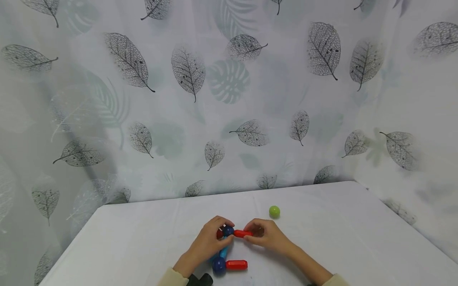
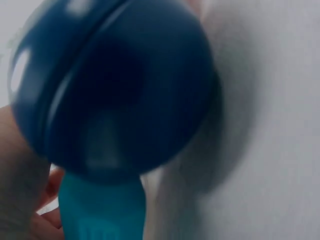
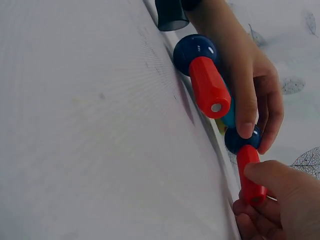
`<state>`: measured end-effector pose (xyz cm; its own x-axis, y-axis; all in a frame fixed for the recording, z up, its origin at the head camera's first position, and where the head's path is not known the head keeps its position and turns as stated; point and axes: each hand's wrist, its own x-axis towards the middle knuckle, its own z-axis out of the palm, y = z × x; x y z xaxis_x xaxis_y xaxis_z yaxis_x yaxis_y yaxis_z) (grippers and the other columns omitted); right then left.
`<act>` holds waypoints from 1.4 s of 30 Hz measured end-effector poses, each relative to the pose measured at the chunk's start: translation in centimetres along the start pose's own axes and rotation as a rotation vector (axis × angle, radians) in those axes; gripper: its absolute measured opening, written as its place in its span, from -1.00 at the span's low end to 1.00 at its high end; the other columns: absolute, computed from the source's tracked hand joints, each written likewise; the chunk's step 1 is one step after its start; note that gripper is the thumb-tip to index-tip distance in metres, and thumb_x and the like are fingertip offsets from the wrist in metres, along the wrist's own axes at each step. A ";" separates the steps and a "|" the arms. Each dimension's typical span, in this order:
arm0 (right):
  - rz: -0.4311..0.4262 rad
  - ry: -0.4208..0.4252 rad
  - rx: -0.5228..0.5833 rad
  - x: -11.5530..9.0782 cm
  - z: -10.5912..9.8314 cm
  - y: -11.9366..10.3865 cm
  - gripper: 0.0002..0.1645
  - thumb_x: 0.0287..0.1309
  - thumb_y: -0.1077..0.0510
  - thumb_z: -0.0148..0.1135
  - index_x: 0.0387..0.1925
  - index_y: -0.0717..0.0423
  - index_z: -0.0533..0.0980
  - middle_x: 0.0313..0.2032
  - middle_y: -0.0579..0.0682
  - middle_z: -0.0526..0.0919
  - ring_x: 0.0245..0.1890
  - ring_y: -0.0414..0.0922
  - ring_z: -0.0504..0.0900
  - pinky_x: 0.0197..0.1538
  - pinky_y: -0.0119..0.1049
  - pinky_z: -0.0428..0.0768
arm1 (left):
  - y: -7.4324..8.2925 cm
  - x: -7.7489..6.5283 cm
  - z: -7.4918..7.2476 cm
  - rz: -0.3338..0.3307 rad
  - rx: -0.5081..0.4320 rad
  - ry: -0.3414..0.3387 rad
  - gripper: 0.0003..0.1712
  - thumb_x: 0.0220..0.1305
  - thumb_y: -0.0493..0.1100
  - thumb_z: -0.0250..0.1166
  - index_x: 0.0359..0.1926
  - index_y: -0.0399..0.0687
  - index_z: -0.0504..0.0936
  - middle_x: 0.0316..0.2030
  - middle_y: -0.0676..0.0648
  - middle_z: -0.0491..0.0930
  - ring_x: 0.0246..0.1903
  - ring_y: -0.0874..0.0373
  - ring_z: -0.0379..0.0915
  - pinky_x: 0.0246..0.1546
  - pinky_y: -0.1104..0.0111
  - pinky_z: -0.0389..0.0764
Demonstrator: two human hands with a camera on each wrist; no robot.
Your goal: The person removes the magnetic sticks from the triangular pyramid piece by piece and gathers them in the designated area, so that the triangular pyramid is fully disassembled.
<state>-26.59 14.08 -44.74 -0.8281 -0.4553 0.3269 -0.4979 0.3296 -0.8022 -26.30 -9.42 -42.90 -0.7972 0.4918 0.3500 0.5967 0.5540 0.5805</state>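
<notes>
My left fingers [image 3: 245,112] are gripping a glossy dark-blue ball [image 1: 228,230]; at its right, my right fingers [image 3: 267,174] are pinching a red faceted plastic rod [image 1: 239,233], probably light and stiff, its facets offering purchase.

head: bright, soft light;
left wrist: glossy dark-blue plastic ball [image 2: 130,90] blurred, glare upper-left, shadow right;
right wrist: dimmer, greyish

You see dark blue on the far ball [image 1: 228,230] and near ball [image 1: 219,266], bright blue on the stick between [image 1: 223,253], and red on the far right stick [image 1: 241,233] and near stick [image 1: 237,265], whose end bears a silvery dot [image 3: 216,107]. Your small ball [image 1: 274,211] is lime green, your sleeves [image 1: 173,278] cream, the tablecloth [image 1: 143,238] white, the whitish curtain [image 1: 264,93] patterned with dark veined leaves [image 1: 324,48].
</notes>
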 end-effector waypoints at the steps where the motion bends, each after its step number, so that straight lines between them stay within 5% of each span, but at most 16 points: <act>1: 0.006 0.001 -0.006 0.0 0.0 0.0 -0.79 0.11 0.18 0.39 -0.22 0.19 0.61 -0.31 0.00 0.69 -0.33 -0.28 0.57 -0.22 -0.42 0.60 | 0.0 0.0 -0.1 0.001 0.004 -0.008 -0.71 0.21 -0.15 0.37 -0.04 -0.04 0.61 -0.11 0.01 0.57 -0.17 0.22 0.45 -0.07 0.38 0.60; 14: 0.033 0.029 -0.061 -0.4 0.4 0.5 -0.81 0.02 0.15 0.45 -0.29 0.08 0.64 -0.50 -0.12 0.52 -0.52 -0.34 0.40 -0.46 -0.49 0.41 | 0.0 -0.2 0.4 0.019 0.025 -0.062 -0.74 0.19 -0.17 0.37 -0.08 -0.03 0.62 -0.14 0.04 0.57 -0.12 0.21 0.48 -0.02 0.32 0.59; 29: 0.076 0.062 -0.138 -0.4 0.0 -0.3 -0.81 0.01 0.18 0.46 -0.31 0.12 0.63 -0.43 -0.13 0.61 -0.47 -0.31 0.44 -0.39 -0.47 0.49 | 0.0 0.0 0.4 0.017 0.047 -0.048 -0.75 0.18 -0.15 0.37 -0.10 0.01 0.62 -0.16 0.05 0.56 -0.15 0.22 0.48 -0.07 0.31 0.62; 42: 0.075 0.038 -0.077 -1.9 -1.3 -0.1 -0.78 0.01 0.21 0.46 -0.28 0.14 0.61 -0.35 -0.10 0.64 -0.38 -0.31 0.51 -0.27 -0.44 0.58 | 0.2 -0.2 0.3 0.003 0.052 -0.054 -0.75 0.18 -0.14 0.36 -0.10 -0.02 0.62 -0.17 0.04 0.56 -0.17 0.22 0.48 -0.10 0.33 0.63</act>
<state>-25.28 15.98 -44.62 -0.8721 -0.3961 0.2872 -0.4514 0.4251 -0.7845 -25.97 -9.19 -43.09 -0.7899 0.5287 0.3106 0.6044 0.5859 0.5398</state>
